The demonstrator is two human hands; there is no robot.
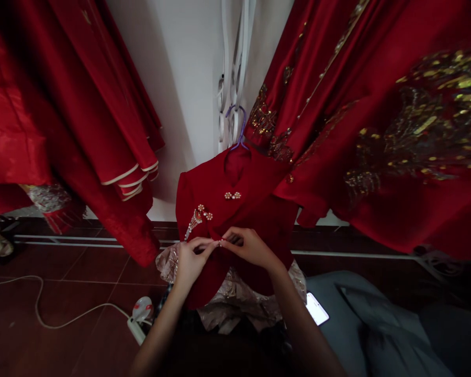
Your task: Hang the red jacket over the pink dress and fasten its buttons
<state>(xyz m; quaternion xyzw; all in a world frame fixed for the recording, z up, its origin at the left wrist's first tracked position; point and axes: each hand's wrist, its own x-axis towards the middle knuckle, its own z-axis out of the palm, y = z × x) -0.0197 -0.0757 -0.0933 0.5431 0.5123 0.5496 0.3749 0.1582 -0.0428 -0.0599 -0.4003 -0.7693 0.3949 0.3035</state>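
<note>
A red jacket hangs on a purple hanger against the white wall, straight in front of me. Pearl button clasps fasten its front, and a beaded tassel dangles at its left side. My left hand pinches the jacket's front edge at a pearl fastening. My right hand meets it there, fingers curled on the same fastening. A pale embroidered skirt shows under the jacket hem.
Red gowns hang at the left, and red gowns with gold embroidery at the right. On the dark floor lie a white cable and a power strip. A phone rests on grey cushions.
</note>
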